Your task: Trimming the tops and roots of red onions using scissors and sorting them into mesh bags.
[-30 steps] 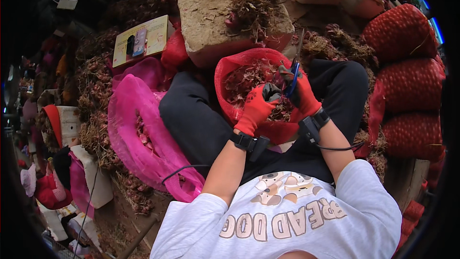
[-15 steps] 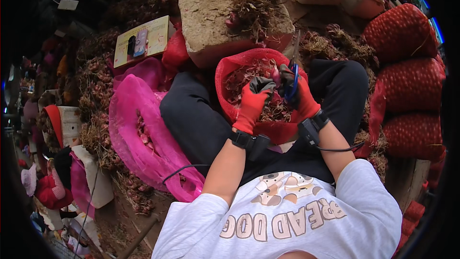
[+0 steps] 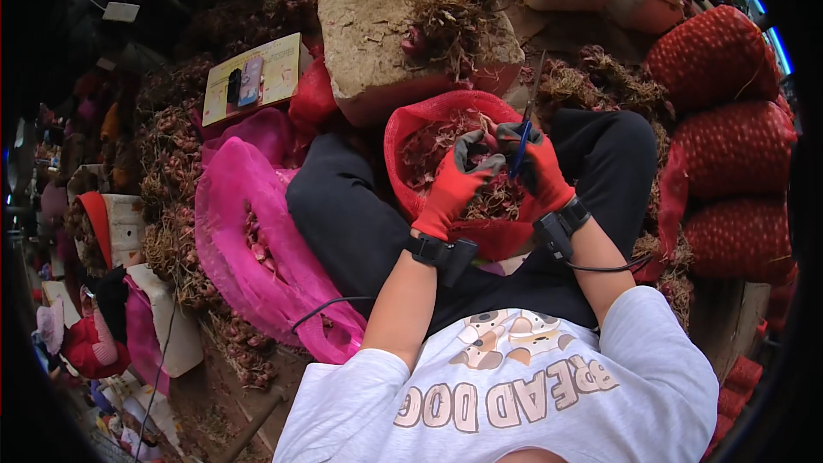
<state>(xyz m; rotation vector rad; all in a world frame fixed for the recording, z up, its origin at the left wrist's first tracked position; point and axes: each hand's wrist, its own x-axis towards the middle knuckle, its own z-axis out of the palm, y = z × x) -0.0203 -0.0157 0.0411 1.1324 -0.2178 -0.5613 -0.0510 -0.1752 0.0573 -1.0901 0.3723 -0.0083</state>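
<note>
Both my hands wear red gloves with dark grey fingers and meet above a red mesh bag [image 3: 396,150] between my legs. Loose dry reddish skins and trimmings [image 3: 433,137] fill the bag. In my right hand [image 3: 538,167] is a pair of scissors [image 3: 520,147] with blue handles, its blades pointing away from me. My left hand [image 3: 461,178] is curled close beside it, fingers bent toward the thumb; whatever lies between them is hidden. At my left leg a pink mesh bag [image 3: 227,223] lies open with several shallots [image 3: 261,244] inside.
A worn pale block [image 3: 369,43] stands ahead, bearing a bunch of shallots with dry stalks [image 3: 454,21]. Left of it a phone [image 3: 249,81] lies on a yellowish box [image 3: 283,69]. Full red mesh sacks [image 3: 729,150] are stacked at right. Heaped shallots [image 3: 171,180] line the left.
My left hand has shifted slightly, its fingers now looser and its thumb side turned toward the scissors. The shallot seen between my hands earlier no longer shows clearly. The right hand still holds the scissors.
</note>
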